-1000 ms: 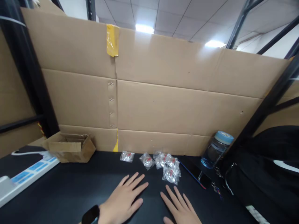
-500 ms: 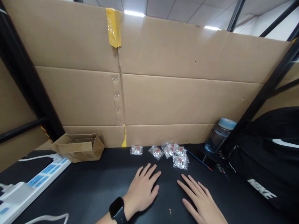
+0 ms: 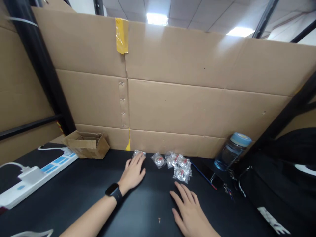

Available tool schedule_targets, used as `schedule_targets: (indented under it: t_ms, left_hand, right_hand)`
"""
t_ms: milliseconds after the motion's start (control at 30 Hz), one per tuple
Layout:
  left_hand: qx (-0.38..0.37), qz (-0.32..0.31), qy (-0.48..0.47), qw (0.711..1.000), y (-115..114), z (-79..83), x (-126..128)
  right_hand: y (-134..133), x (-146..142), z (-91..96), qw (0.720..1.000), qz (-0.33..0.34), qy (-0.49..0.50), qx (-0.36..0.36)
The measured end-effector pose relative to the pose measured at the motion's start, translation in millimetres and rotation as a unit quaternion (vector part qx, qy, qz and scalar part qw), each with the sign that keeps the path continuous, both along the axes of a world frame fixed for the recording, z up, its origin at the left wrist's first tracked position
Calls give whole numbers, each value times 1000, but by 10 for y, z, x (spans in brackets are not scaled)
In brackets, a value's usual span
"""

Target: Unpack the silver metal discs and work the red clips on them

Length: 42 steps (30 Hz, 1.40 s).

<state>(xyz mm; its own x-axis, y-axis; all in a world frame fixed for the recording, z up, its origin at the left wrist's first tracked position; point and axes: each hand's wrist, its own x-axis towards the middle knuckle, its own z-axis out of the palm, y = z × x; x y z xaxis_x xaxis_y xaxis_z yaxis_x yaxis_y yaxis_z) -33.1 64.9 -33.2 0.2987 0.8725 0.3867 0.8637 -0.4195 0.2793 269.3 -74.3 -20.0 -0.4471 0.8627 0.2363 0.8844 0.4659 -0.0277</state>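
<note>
My left hand [image 3: 132, 173], with a dark watch [image 3: 114, 193] on its wrist, reaches to the back of the black table. Its outstretched fingertips lie over a small clear plastic packet [image 3: 136, 153] and partly hide it; whether they press on it I cannot tell. Just right of that is a single clear packet [image 3: 158, 160] holding a round silvery item with a red mark. Several similar packets [image 3: 181, 173] overlap in a cluster farther right. Below this cluster my right hand [image 3: 189, 207] hovers or rests with spread fingers, holding nothing.
An open cardboard box [image 3: 85, 146] and a white power strip [image 3: 43, 177] stand at left. On the right are a blue-and-red pen [image 3: 203, 173], a dark phone [image 3: 209, 172], keys [image 3: 228, 189], a blue-lidded bottle [image 3: 229, 151] and a black bag [image 3: 276, 184]. Cardboard [image 3: 172, 108] walls the back.
My left hand has moved forward and left onto the leftmost packet. The right hand stays spread, somewhat nearer the cluster. The camera view has shifted a little.
</note>
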Motion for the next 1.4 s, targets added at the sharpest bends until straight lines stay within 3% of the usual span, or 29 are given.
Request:
schedule_targets:
  t_ms: [67, 167, 367, 500, 600, 667, 833, 933, 1100, 1267, 1400]
  left_hand:
    - [1, 51, -2, 999, 169, 7, -84]
    - [-8, 74, -4, 997, 266, 7, -158]
    - [-20, 68, -44, 996, 115, 54, -194]
    - [-53, 6, -112, 992, -50, 338, -121]
    - [-66, -112, -138, 982, -270, 575, 99]
    - [-65, -151, -120, 979, -438, 646, 283]
    - [-109, -202, -106, 968, -654, 527, 540]
    - [-140, -207, -118, 961, -640, 476, 508]
    - [-180, -194, -194, 945, -594, 559, 403]
    - [-154, -175, -203, 951, -529, 559, 361]
    - [-120, -162, -186, 962, -537, 558, 385]
  right_hand:
    - [117, -108, 123, 999, 52, 10, 1]
    - [242, -293, 235, 990, 122, 70, 11]
    - [343, -353, 58, 962, 194, 195, 6]
    - [453, -288, -11, 955, 151, 255, 13]
    - [545, -263, -7, 944, 97, 315, 22]
    - [581, -245, 9, 931, 70, 357, 15]
    - [560, -231, 135, 917, 76, 386, -68]
    - [538, -254, 291, 912, 79, 390, -96]
    - [612, -309, 510, 893, 37, 419, -162]
    - [673, -360, 439, 853, 62, 478, -200]
    - [600, -335, 352, 870, 44, 457, -178]
